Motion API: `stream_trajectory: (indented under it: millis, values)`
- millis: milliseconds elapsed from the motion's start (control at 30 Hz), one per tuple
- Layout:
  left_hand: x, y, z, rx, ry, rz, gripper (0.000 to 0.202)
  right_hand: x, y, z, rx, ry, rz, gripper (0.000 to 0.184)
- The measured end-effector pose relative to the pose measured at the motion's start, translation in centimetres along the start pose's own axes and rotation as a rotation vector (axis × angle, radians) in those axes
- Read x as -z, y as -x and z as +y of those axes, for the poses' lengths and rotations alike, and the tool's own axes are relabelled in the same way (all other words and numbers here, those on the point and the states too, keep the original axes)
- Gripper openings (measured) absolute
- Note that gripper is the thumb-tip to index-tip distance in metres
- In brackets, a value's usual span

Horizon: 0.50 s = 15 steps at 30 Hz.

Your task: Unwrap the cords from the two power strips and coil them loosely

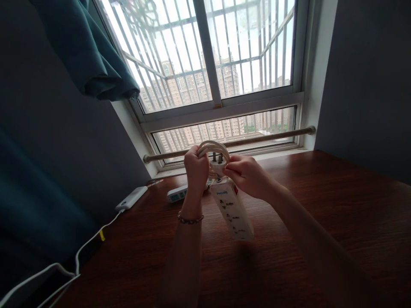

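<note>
A white power strip (pixel 231 209) marked PHILIPS hangs tilted in front of me, its sockets facing me and a red switch (pixel 235 189) near its top. Its white cord (pixel 213 146) is gathered in loops above it. My left hand (pixel 196 167) is closed round the left side of the loops. On the right, my right hand (pixel 241 172) pinches the cord beside the plug (pixel 218 164), whose metal prongs point up. Exactly which strands lie between the right fingers is hidden.
Behind my left wrist a second power strip (pixel 177 194) lies on the brown wooden table (pixel 308 231). A white device (pixel 131 198) with a white cable stands at the left edge. Beyond are a rail (pixel 269 137), a barred window and a blue curtain (pixel 93 55).
</note>
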<state>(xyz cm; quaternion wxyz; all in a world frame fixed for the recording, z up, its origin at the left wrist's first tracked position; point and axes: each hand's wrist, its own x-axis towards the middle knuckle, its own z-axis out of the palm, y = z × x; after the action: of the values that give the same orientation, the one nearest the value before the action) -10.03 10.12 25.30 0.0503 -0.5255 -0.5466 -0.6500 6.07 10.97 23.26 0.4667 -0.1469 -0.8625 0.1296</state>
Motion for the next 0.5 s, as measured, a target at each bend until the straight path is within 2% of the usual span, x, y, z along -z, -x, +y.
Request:
stream_trajectory:
  millis: [300, 500]
  values:
    - [-1.4, 1.9, 1.8, -0.208, -0.102, 0.028, 0.012, 0.7, 0.0, -1.3, -0.417, 0.300, 0.013, 0.024]
    - [-2.5, 2.9, 1.7, -0.209, -0.082, -0.002, 0.015, 0.9, 0.5, -1.9, -0.455, 0.363, 0.019, 0.017]
